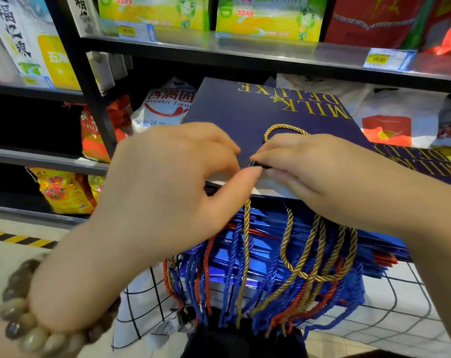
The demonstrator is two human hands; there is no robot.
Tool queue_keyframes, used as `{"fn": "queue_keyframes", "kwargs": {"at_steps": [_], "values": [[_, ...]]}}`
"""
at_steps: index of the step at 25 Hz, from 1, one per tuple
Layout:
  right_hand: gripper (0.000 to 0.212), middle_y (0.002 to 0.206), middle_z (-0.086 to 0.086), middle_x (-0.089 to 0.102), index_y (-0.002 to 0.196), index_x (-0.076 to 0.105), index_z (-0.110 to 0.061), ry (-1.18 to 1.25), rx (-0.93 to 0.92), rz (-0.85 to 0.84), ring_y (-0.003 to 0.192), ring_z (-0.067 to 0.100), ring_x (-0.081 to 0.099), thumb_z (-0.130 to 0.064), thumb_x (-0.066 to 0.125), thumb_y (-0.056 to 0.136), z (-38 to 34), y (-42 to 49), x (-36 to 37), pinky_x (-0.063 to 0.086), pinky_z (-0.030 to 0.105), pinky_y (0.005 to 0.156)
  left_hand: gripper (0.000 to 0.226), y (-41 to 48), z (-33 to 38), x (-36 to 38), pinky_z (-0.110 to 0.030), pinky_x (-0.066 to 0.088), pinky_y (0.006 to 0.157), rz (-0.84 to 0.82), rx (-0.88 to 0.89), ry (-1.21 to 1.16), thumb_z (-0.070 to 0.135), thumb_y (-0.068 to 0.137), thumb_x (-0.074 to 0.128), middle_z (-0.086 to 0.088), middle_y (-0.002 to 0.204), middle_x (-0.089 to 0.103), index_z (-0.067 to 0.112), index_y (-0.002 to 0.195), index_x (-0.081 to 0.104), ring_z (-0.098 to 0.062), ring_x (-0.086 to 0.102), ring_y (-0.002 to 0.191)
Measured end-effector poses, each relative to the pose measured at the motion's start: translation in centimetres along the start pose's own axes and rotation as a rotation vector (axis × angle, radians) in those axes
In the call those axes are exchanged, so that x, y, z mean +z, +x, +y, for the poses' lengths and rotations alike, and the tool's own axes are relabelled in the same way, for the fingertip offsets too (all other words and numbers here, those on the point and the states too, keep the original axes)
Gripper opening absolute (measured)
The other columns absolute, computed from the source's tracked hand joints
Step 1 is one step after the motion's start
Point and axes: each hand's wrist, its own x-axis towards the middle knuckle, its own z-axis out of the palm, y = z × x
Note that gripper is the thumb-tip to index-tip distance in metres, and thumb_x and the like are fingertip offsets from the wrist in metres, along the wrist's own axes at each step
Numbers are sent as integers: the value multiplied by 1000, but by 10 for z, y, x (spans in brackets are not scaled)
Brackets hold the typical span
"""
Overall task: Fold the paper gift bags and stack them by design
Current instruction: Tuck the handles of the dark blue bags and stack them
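The navy bag (245,112) lies flat on top of a pile of blue and red bags (271,241), with its mouth toward the person and its print upside down. The pile rests on a checked cloth (400,306) in front of a shelf (245,52). The left grip (172,182) and right grip (322,177) both pinch the bag's near rim, and their fingertips almost meet at its middle. What exactly sits between the right fingertips is too small to tell.

The bag looks like coated card: light, stiff along its creases, and probably slick on the face, so it may slide off the pile if pushed. It should crease cleanly, but a sharp pull would likely dent or tear it. The rim, which looks doubled over, seems the safest place to hold. Pulling the gold cord (284,129) risks tearing its holes. Other cords (245,293) hang tangled off the pile's front and may snag. Another navy bag (420,161) lies just to the right.
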Motion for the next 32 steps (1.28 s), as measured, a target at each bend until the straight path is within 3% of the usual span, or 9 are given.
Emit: {"fn": "queue_keyframes", "kwargs": {"at_steps": [4,7,11,15,20,23,25,29,32], "values": [[35,115,0,55,121,56,-18,31,-19,91,106,26,53,-23,29,99,-1,2,-1,42,42,88,33,2,8,24,-35,47,65,-66,-110,264,34,83,47,-2,85,71,16,70,72,-29,66,75],[42,108,5,61,112,61,-14,28,6,242,97,34,59,-30,26,94,0,3,2,48,47,79,28,9,10,30,-37,40,67,29,-123,311,28,86,49,-6,84,69,12,72,68,-31,63,73],[43,84,10,64,92,64,-9,-3,35,482,74,36,62,-32,28,88,3,-2,13,52,47,59,28,14,12,25,-40,29,69,73,15,294,24,90,40,-8,80,61,10,73,58,-32,55,70],[34,81,8,63,85,64,-11,-44,57,587,70,34,63,-31,37,88,5,-7,16,52,46,53,28,15,8,17,-40,36,75,-44,78,154,27,90,37,-4,90,65,13,75,57,-30,60,77],[22,77,4,64,79,65,-12,-42,37,724,63,29,62,-26,53,89,2,-15,25,49,38,46,36,38,2,-3,-33,45,69,-59,-276,-326,51,81,48,2,71,66,18,72,60,-12,59,70],[24,77,4,65,80,67,-11,-90,4,729,63,27,64,-26,51,91,2,-16,31,46,35,42,23,64,3,6,-30,44,74,-330,-237,-105,53,69,57,14,72,58,31,72,50,-11,56,77],[25,75,3,65,80,66,-11,-114,3,720,62,27,64,-27,49,91,1,-17,33,45,34,41,17,73,6,15,-27,40,73,-432,-200,-23,41,73,61,18,70,50,32,72,46,-11,50,78],[27,69,4,63,76,62,-9,-127,9,690,59,27,62,-26,46,89,-1,-15,35,44,32,38,21,79,-6,19,-29,36,70,-191,-286,-50,16,80,58,13,72,50,30,86,43,-21,49,80],[34,77,-4,63,83,62,-18,-153,70,520,72,21,63,-44,41,84,-14,-9,22,39,24,45,22,74,-7,22,-28,36,66,-126,-294,-161,16,81,59,9,70,56,31,84,43,-11,52,70]]}}
